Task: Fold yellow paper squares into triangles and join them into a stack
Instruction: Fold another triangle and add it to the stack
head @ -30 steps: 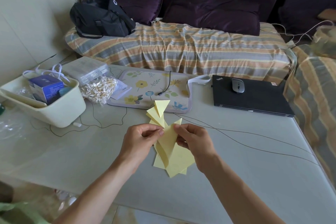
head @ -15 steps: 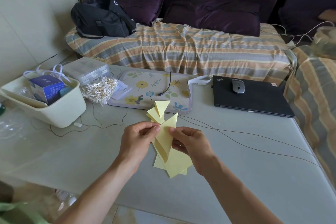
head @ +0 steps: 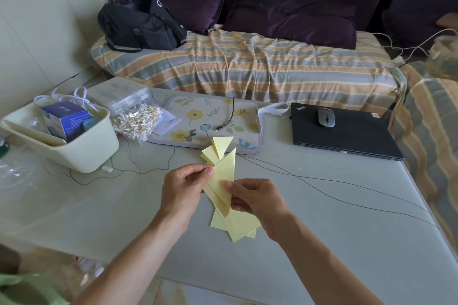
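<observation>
A folded yellow paper piece [head: 223, 178] is held above the table, long and narrow, its point up. My left hand [head: 182, 190] pinches its left edge near the top. My right hand [head: 255, 197] pinches its right side lower down. Under the hands, flat yellow paper squares [head: 238, 226] lie fanned on the table. Just beyond the hands sits a small cluster of folded yellow triangles [head: 218, 150], partly overlapping one another.
The pale table [head: 322, 218] carries a cream bin [head: 81, 148] of boxes at the left, a bag of cotton swabs [head: 136, 121], a floral mat [head: 205, 124], and a black laptop [head: 347, 136] with a mouse [head: 326, 117]. Thin cables [head: 322, 181] cross the table's right half. A striped sofa stands behind.
The held paper has been folded narrower and flatter. My right hand slid down along its right edge while my left hand kept its pinch near the top.
</observation>
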The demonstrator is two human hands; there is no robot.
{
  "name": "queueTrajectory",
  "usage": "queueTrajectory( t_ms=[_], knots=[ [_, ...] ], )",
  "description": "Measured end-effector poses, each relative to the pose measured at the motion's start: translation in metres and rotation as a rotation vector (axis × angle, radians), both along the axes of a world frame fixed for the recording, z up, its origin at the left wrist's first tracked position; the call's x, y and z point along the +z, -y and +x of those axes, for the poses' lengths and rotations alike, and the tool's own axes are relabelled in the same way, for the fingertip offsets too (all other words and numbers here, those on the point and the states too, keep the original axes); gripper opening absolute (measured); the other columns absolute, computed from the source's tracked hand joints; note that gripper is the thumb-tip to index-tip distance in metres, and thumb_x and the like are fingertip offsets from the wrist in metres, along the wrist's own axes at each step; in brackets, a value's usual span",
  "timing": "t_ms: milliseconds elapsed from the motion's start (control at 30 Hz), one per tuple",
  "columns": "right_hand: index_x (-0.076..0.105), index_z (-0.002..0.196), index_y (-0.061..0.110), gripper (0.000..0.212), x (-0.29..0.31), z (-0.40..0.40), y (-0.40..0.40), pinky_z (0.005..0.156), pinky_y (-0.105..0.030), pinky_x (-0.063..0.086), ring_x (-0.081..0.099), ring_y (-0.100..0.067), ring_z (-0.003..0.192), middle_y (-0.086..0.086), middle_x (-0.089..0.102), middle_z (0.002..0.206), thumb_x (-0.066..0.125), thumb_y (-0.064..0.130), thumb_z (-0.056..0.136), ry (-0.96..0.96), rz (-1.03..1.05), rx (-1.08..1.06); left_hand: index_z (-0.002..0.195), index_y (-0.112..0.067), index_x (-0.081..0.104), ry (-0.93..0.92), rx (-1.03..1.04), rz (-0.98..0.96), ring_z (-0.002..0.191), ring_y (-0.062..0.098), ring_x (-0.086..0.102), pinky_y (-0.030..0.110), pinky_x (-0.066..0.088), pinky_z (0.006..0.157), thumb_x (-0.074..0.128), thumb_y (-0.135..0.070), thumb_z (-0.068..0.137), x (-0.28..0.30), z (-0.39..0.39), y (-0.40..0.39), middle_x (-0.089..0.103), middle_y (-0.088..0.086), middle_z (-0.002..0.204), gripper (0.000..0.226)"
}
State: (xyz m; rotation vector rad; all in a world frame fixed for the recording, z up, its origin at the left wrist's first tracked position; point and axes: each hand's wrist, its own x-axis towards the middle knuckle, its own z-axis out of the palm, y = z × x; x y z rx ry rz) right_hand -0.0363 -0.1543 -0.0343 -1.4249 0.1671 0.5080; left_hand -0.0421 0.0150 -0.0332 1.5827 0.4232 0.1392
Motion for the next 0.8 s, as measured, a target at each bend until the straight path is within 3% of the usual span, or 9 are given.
queueTrajectory(
  t_ms=[200, 400, 633, 800],
  knots=[
    [0.081, 0.085, 0.011, 0.012, 0.0021, 0.0003, -0.0002, 0.087, -0.038, 0.059, 0.065, -0.018, 0.073, -0.01, 0.076, 0.082, 0.076, 0.021, 0.089, 0.034, -0.047, -0.007, 0.097, -0.014, 0.08, 0.003, 0.015, 0.006, 0.072, 0.004, 0.07, 0.033, 0.061, 0.083, 0.076, -0.014, 0.09, -0.0004, -0.0015, 0.0016, 0.076, -0.006, 0.076, 0.008],
    [0.08, 0.093, 0.006, 0.017, 0.0011, -0.0007, 0.0013, 0.078, -0.026, 0.06, 0.065, -0.015, 0.071, -0.01, 0.075, 0.084, 0.078, 0.023, 0.089, -0.004, -0.073, 0.107, 0.092, -0.02, 0.079, 0.015, 0.07, 0.007, 0.071, 0.004, 0.068, 0.021, 0.055, 0.069, 0.076, -0.014, 0.09, 0.0003, 0.0003, -0.0004, 0.076, -0.008, 0.075, 0.006],
    [0.08, 0.089, 0.008, 0.016, 0.0006, 0.0007, 0.0016, 0.078, -0.025, 0.059, 0.066, -0.013, 0.071, -0.009, 0.076, 0.082, 0.075, 0.023, 0.091, 0.034, -0.106, 0.136, 0.092, -0.019, 0.079, -0.001, 0.09, -0.012, 0.075, 0.011, 0.068, 0.028, 0.059, 0.075, 0.076, -0.014, 0.09, -0.0001, 0.0, -0.0001, 0.078, -0.001, 0.081, 0.006],
    [0.078, 0.096, 0.003, 0.019, 0.0006, 0.0003, 0.0033, 0.076, -0.023, 0.057, 0.069, -0.011, 0.073, -0.01, 0.078, 0.083, 0.07, 0.019, 0.095, 0.029, -0.132, 0.207, 0.095, -0.015, 0.079, -0.004, 0.137, -0.027, 0.071, 0.008, 0.068, 0.022, 0.055, 0.068, 0.074, -0.012, 0.092, 0.0021, 0.0022, -0.0019, 0.077, -0.001, 0.082, 0.006]
  ],
)
